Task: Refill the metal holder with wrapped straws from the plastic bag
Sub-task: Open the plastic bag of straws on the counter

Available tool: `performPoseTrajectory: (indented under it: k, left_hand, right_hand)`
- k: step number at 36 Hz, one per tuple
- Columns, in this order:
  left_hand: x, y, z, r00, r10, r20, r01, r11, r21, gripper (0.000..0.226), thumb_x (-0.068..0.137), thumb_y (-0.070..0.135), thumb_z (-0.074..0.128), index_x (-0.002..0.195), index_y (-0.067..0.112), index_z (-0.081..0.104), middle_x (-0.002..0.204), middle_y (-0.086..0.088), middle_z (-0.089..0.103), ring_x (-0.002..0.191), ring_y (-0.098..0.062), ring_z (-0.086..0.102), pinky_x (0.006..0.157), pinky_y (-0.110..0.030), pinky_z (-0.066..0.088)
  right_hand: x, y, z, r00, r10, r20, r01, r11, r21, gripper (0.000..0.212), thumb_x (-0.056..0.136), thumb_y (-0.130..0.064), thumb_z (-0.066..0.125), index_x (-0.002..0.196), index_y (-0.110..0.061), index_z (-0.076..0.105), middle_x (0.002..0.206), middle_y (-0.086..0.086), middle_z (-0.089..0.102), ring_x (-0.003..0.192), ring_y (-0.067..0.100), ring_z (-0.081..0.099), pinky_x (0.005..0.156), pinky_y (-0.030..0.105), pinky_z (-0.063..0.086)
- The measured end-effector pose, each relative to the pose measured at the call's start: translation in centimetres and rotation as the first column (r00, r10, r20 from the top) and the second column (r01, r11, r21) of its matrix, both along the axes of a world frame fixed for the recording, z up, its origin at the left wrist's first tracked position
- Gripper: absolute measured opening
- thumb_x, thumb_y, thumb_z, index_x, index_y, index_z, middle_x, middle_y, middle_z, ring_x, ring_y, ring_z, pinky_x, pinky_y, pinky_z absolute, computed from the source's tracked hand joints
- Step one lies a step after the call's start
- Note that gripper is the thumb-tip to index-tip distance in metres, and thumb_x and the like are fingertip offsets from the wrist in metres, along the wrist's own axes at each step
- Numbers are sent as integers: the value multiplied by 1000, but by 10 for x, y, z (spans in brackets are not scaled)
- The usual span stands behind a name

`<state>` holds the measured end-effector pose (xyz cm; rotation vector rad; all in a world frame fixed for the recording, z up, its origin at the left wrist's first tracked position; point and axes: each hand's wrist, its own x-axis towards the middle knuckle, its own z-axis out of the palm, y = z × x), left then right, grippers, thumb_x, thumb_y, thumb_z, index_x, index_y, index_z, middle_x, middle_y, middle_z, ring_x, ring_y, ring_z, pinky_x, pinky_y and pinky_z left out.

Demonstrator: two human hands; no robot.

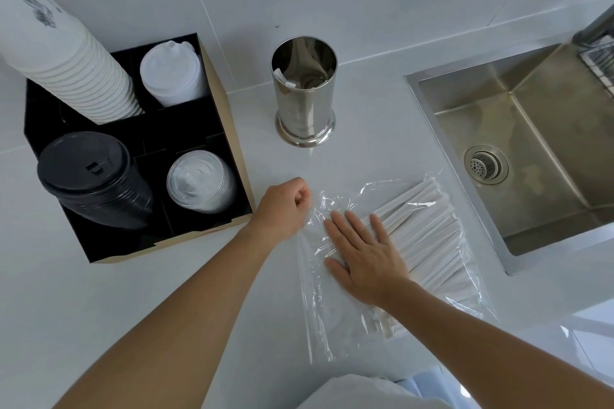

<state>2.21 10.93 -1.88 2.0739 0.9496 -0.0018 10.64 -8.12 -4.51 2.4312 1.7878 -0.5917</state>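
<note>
Opening the plastic bag (382, 242) near the table's front edge: left hand (282, 206) pinches its mouth, right hand (362, 256) lies flat, released, on the wrapped straws (428, 226); next, probably draw a bundle toward the metal holder (304, 93).

Cut off at the 10 o'clock edge: top of the tall white paper cup stack (66, 53). Cropped at 3 o'clock: far side of the stainless steel sink (518, 149). Partly hidden under the flat right hand (363, 256): white paper-wrapped straws (428, 226). Unclear whether the curled left hand (282, 206) pinches the clear plastic bag (319, 279).

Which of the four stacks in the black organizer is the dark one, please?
The front-left stack of black lids; the paper cups, white lids and clear lids are all pale.
</note>
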Motion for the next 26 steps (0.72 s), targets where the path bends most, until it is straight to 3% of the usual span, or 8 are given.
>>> performPoseTrajectory:
  k: [3,8,13,18,22,26]
  left_hand:
    - [0,-1,1,1000,-10,0,10,1000,-27,17,86,17,58,98,24,68,80,4,69,73,-15,63,64,-22,49]
    - [-4,-4,-2,999,25,21,-25,1000,10,13,86,14,60,82,18,71,76,3,71,73,-16,64,67,-23,49]
    - [-9,-6,-6,992,109,60,-106,993,-55,13,83,15,61,74,22,67,72,4,72,65,-8,63,54,-6,43]
    - [-11,-7,-4,987,130,90,-125,990,-60,18,86,14,61,73,25,65,71,9,69,60,0,60,54,-5,41]
    - [-12,-8,4,999,-38,-6,38,999,10,9,91,23,54,92,24,62,87,6,68,77,-17,62,67,-26,49]
    - [-4,-9,14,942,-302,-146,315,947,72,31,89,21,54,120,27,57,94,7,57,89,-18,57,81,-32,48]
  right_hand:
    - [-1,1,1,1000,8,-23,-8,1000,-3,60,99,-54,18,154,-32,14,163,-1,13,150,23,8,117,52,-2]
    - [1,2,1,1000,28,-10,-29,999,-41,58,97,-57,5,152,-42,-1,164,-5,-6,150,21,-9,116,51,-16]
    - [-7,-7,10,1000,-14,-21,12,997,-81,60,94,-59,8,152,-42,5,164,-5,-6,150,25,-8,111,61,-16]
    - [-10,-26,10,999,43,-23,-45,995,-92,60,97,-60,14,153,-43,3,164,-5,-6,150,26,-7,114,57,-16]
    - [-10,-26,9,999,53,-9,-54,994,-92,60,97,-61,11,153,-42,0,164,-4,-8,149,26,-11,113,57,-18]
    - [-10,-26,11,998,59,9,-58,993,-102,61,96,-61,7,152,-42,-4,163,-4,-11,149,26,-14,113,58,-19]
